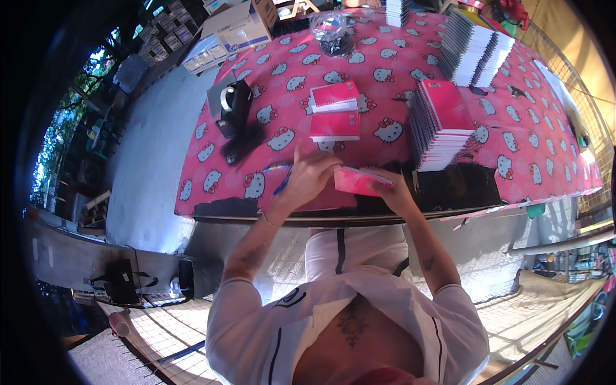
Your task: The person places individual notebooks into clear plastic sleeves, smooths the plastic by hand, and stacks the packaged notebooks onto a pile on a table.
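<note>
Near the table's front edge, my right hand (pixel 396 194) grips a small pink notebook (pixel 357 181) by its right end, thumb on the cover. At the notebook's left end, the fingertips of my left hand (pixel 309 176) are pinched together; whatever they pinch is too small to make out. A blue tool (pixel 280 186) lies partly hidden beside my left wrist. Just beyond my hands sit two small piles of pink spiral notebooks, a nearer pile (pixel 335 126) and a farther pile (pixel 334 95). To the right rises a tall stack of pink spiral notebooks (pixel 443 122).
A black tape dispenser (pixel 235 109) stands at the left, with a bundle of thin black strands (pixel 242 145) beside it. Farther back are more notebook stacks (pixel 471 48), a clear plastic bag (pixel 332 35) and a cardboard box (pixel 240 27). A pink patterned cloth (pixel 282 138) covers the table.
</note>
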{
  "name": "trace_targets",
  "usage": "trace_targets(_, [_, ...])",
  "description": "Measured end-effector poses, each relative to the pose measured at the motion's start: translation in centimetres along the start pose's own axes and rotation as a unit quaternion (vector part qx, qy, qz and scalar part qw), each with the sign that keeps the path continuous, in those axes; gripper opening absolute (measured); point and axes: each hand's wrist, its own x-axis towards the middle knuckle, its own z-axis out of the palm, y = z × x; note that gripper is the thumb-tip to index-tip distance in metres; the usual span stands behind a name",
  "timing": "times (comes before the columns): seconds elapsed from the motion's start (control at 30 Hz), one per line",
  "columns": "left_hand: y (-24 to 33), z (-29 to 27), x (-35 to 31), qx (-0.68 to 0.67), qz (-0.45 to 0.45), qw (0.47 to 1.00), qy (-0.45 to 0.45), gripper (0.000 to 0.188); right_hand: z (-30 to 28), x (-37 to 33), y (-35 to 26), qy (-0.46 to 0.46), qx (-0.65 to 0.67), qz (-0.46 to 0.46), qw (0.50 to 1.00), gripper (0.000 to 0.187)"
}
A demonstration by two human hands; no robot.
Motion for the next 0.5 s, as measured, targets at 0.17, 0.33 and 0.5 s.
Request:
trace_targets(0.17, [0.7, -1.3, 1.0, -0.105, 0.029, 0.994, -0.033, 0.021, -0.5, 0.0, -0.4, -0.016, 0.005, 0.024, 1.000, 0.033])
trace_targets(0.33, [0.2, -1.5, 1.4, -0.144, 0.055, 0.987, -0.039, 0.016, -1.0, 0.2, 0.2, -0.033, -0.002, 0.017, 0.999, 0.033])
trace_targets(0.5, [0.0, -1.5, 1.7, -0.142, 0.075, 0.986, -0.030, 0.015, -1.0, -0.1, -0.4, -0.031, 0.003, 0.009, 0.999, 0.032])
